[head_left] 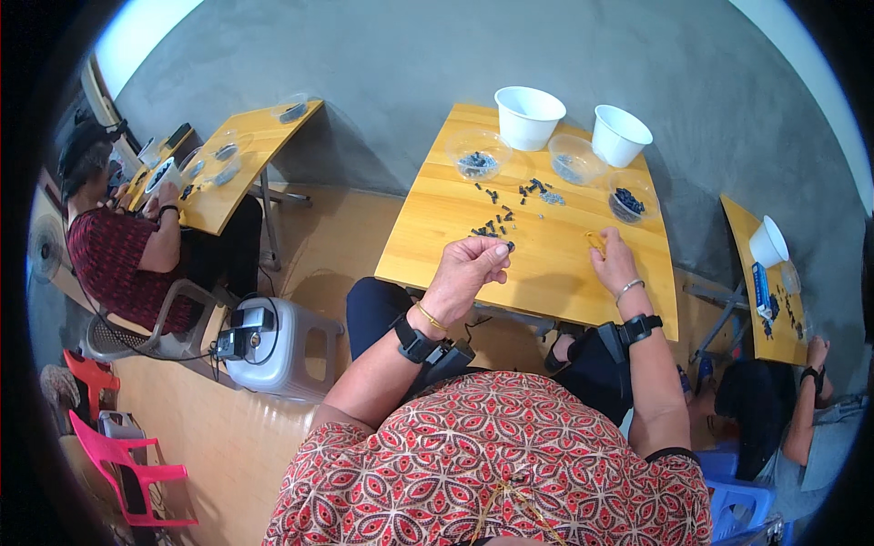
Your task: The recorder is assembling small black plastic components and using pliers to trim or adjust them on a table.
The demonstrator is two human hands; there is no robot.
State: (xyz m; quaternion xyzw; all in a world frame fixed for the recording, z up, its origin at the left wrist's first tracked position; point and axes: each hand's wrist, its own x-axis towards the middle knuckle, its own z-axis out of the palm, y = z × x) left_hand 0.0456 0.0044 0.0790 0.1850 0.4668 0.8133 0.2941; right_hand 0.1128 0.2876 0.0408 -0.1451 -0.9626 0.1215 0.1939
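Observation:
My left hand (469,271) is closed in a pinch over the near edge of the wooden table (555,269). A small black part (510,247) shows at its fingertips. To the right, my right hand (616,262) is low over the tabletop with its fingers bent together. A small yellow thing (594,239) shows at those fingertips, too small to name. Beyond my hands lie loose black parts (505,217) and a little pile of grey metal pieces (552,197).
Clear plastic bowls of small parts stand farther back: one with grey and dark pieces (478,162), one with grey pieces (571,166), one with dark pieces (628,202). Behind them are two white tubs (529,116). Other people work at tables on both sides; a grey stool (284,357) stands left.

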